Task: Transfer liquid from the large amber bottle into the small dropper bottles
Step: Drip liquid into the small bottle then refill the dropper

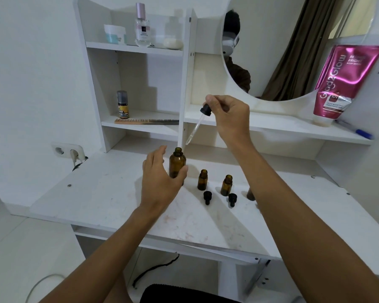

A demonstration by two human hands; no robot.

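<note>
The large amber bottle (pixel 177 163) stood uncapped and upright on the white worktop (pixel 109 193) at the centre of the frame. The left hand (pixel 160 180) curled loosely round its left side, thumb against the glass, fingers spread and only partly closed. Above and to the right, the right hand (pixel 225 112) pinched the black bulb of a glass dropper (pixel 198 125) between thumb and fingers; the pipette slanted down-left, its tip just above and beside the bottle's mouth. To the right of the big bottle stood two small dropper bottles (pixel 202 179) (pixel 227 185), both open, each with a black dropper cap (pixel 207 197) (pixel 232 199) lying in front. A third small bottle (pixel 251 194) was mostly hidden behind the right forearm.
</note>
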